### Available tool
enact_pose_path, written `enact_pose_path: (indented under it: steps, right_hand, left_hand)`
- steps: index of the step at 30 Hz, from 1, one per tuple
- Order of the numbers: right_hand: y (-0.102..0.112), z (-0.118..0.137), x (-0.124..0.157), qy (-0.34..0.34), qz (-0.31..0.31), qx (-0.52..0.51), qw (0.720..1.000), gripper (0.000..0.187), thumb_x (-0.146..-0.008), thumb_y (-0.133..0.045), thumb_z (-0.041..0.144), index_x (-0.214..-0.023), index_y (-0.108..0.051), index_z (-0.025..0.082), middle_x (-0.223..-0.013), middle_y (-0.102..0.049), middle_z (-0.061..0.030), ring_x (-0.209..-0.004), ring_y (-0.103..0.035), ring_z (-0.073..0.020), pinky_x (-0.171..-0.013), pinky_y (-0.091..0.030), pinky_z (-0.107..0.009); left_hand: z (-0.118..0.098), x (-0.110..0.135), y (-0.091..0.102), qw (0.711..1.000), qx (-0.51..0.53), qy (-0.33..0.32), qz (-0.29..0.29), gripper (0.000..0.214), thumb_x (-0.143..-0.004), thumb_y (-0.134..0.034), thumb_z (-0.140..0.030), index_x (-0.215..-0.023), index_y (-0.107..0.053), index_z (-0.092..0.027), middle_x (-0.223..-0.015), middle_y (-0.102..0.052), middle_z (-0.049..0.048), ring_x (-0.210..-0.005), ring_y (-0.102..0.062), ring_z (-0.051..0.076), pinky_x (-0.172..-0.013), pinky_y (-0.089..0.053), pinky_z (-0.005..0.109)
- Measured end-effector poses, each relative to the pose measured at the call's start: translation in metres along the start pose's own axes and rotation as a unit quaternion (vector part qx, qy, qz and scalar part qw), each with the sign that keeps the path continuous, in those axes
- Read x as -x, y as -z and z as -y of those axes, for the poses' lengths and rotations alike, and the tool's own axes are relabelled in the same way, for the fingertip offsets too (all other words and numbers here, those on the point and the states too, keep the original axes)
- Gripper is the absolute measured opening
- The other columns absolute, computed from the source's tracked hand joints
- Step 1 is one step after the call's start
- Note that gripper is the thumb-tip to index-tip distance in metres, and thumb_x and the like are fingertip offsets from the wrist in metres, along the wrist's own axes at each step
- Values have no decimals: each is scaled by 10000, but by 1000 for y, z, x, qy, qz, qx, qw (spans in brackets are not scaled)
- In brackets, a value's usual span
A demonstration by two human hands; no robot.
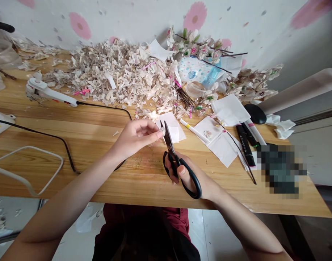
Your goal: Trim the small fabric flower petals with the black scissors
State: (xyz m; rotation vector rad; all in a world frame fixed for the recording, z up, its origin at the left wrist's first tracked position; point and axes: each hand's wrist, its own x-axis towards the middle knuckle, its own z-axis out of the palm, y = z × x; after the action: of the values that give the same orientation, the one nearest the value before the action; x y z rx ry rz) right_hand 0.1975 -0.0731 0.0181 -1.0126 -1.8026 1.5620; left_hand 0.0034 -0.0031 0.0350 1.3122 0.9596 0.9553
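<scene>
My right hand [186,174] grips a pair of black-handled scissors [169,143], fingers through the loops, with the dark blades slightly parted and pointing away from me. At the blades, my left hand [141,135] pinches a small whitish piece [162,131] between thumb and fingertips. That piece looks like a bit of pale petal or paper, mostly covered by the fingers. It sits beside or between the blades; I cannot tell which. Just beyond lie white paper sheets [181,132] on the wooden table [144,181].
A large heap of pale dried petals [108,69] lines the wall. A white glue gun [50,90] with a black cord rests at left. Flower branches [204,47], a tissue pack [194,69], twigs [185,96], black markers [246,145] and a thin stem [236,145] lie on the right.
</scene>
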Motion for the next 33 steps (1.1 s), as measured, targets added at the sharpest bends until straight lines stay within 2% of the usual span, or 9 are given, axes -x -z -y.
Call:
enact_pose_path:
  steps: [5,11,17,24,33]
  right_hand:
    - [3,4,0,8,1,12,1000,622,-850,-276,785,-812,-429,184,-672,-434,12,-594,-410,-135,-578,-356,-272]
    - [6,9,-1,27,22,16,999,609,-853,-306,770,-787,-448,181,-842,-497,-35,-633,-411,-124,-589,-362,-263]
    - [8,11,0,18,19,33,999,638,-815,-298,811,-773,-430,189,-735,-420,-11,-657,-390,-148,-561,-349,-258]
    - [10,15,0,36,40,26,998,613,-832,-321,785,-795,-452,188,-798,-504,-33,-763,-486,-179,-667,-421,-287]
    - [10,14,1,16,54,21,998,610,-817,-314,802,-808,-441,205,-653,-472,10,-665,-455,-171,-649,-399,-296]
  left_hand:
    - [-2,0,6,999,6,12,52,178,-704,-770,-289,-710,-660,-149,-694,-674,-6,-636,-608,105,-632,-495,210]
    - [-2,-1,13,993,21,36,106,155,-728,-761,-276,-720,-670,-152,-684,-670,-13,-639,-600,85,-622,-479,178]
    - [-4,-4,14,992,46,36,109,141,-729,-745,-256,-697,-659,-149,-653,-658,-17,-604,-574,77,-577,-458,173]
    - [-7,-4,16,985,53,53,157,127,-713,-735,-199,-663,-637,-137,-645,-659,-13,-561,-540,64,-552,-437,176]
    - [-5,-5,19,985,64,54,150,160,-718,-735,-228,-644,-618,-148,-619,-634,-18,-574,-540,76,-560,-429,190]
